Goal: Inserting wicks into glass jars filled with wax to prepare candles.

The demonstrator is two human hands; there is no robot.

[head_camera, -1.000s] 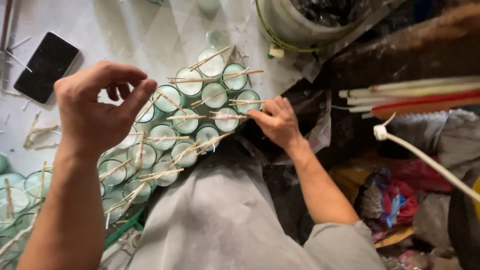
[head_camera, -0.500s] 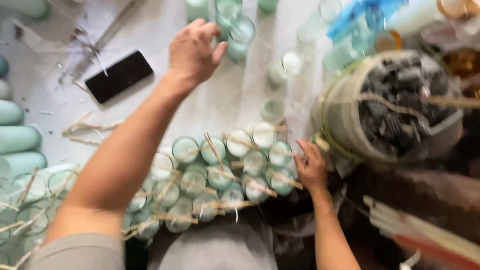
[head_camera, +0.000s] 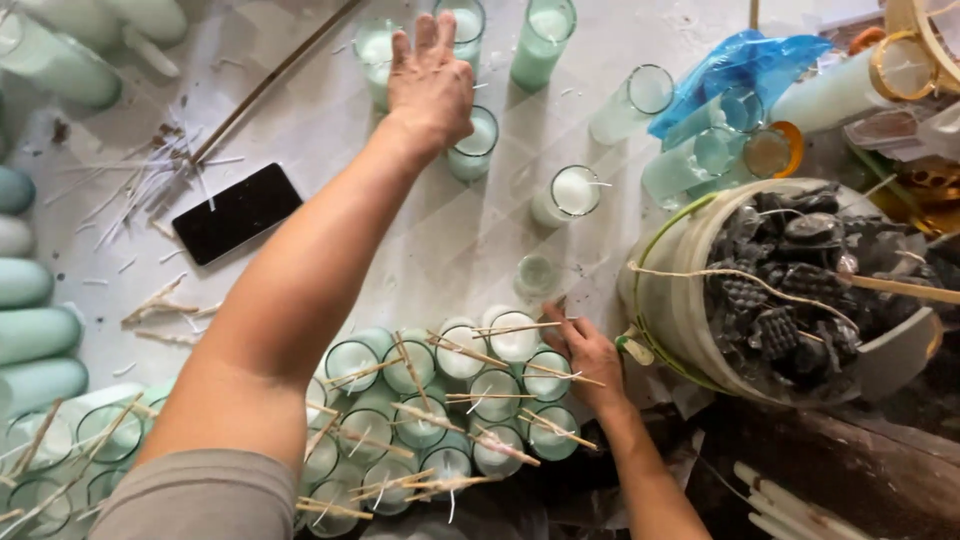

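Note:
My left hand is stretched far forward, fingers spread flat over a wax-filled glass among other pale green candle glasses at the back of the white tabletop. My right hand rests near me on the edge of a tight cluster of filled candle glasses, fingertips touching the thin wooden sticks laid across their rims. Whether either hand grips anything is not clear; the left palm hides what lies under it.
A black phone lies at the left beside scattered wicks and sticks. A bucket of dark wax pieces stands at the right. Blue plastic bag and empty glasses sit at the back right. Green moulded candles line the left edge.
My left hand went from hovering above the near cluster to reaching far forward onto the back glasses. The view swung forward, bringing the bucket in. My right hand stayed on the cluster.

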